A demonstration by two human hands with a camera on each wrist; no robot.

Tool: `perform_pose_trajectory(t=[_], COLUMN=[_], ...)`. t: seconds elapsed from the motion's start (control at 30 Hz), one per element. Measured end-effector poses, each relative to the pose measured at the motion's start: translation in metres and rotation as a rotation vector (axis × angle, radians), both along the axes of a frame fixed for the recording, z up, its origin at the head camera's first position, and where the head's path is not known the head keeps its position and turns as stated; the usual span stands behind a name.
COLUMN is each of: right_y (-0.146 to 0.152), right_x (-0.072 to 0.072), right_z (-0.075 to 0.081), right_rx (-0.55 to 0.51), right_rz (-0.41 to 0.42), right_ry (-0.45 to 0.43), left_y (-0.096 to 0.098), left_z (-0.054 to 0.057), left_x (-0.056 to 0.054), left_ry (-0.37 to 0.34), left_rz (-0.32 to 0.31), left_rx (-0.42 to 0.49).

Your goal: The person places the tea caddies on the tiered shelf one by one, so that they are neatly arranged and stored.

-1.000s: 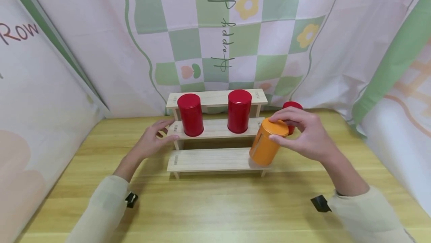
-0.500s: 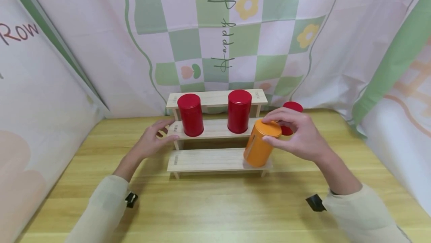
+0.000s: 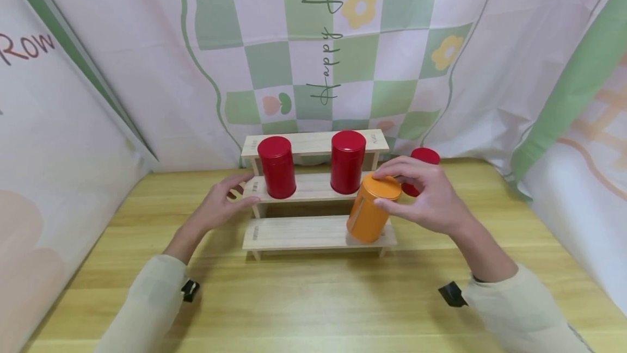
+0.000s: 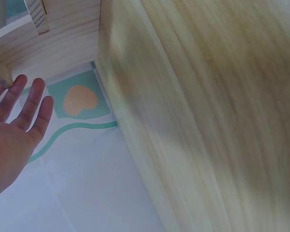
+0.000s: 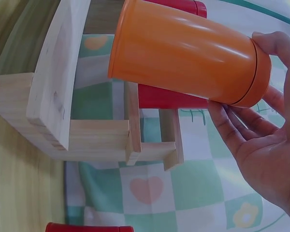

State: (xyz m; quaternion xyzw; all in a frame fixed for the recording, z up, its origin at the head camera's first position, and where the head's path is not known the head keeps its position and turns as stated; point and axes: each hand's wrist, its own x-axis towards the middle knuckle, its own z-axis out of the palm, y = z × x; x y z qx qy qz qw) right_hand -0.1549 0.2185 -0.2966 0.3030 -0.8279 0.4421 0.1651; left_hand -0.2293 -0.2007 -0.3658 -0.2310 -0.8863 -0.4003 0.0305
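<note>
My right hand [image 3: 425, 195] holds an orange canister [image 3: 368, 214] by its lid end, thumb and fingers around it. The canister leans, its base just above the right part of the lowest step of a wooden three-step stand [image 3: 299, 231]; in the right wrist view a gap shows between base and board. My left hand [image 3: 217, 203] is at the left end of the middle step, fingers extended and fingertips at the board's edge [image 4: 1, 72]. Two red canisters, a left one [image 3: 277, 171] and a right one [image 3: 348, 165], stand upright on the middle step.
Another red canister [image 3: 425, 155] stands on the wood-grain table [image 3: 313, 298] right of the stand, partly hidden behind my right hand. A checkered curtain [image 3: 313, 59] hangs close behind the stand. Pale curtains close off both sides.
My right hand has moved the orange canister leftward over the lowest step, from its right end inward. More of the red canister behind that hand shows. The left hand has stayed put.
</note>
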Motion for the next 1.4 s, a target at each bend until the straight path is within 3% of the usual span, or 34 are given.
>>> perform_pose_trajectory(t=[0.77,1.4], right_y=[-0.037,-0.071], right_x=[-0.005,-0.009], right_z=[-0.012,-0.017], right_rx=[-0.027,0.01], right_rz=[0.052,0.1], right_ry=[0.016,0.046], left_y=[0.0,0.0], left_z=[0.0,-0.003], left_x=[-0.001,-0.001], left_ry=[-0.005,0.0], left_rz=[0.001,-0.007], left_rx=[-0.001,0.021])
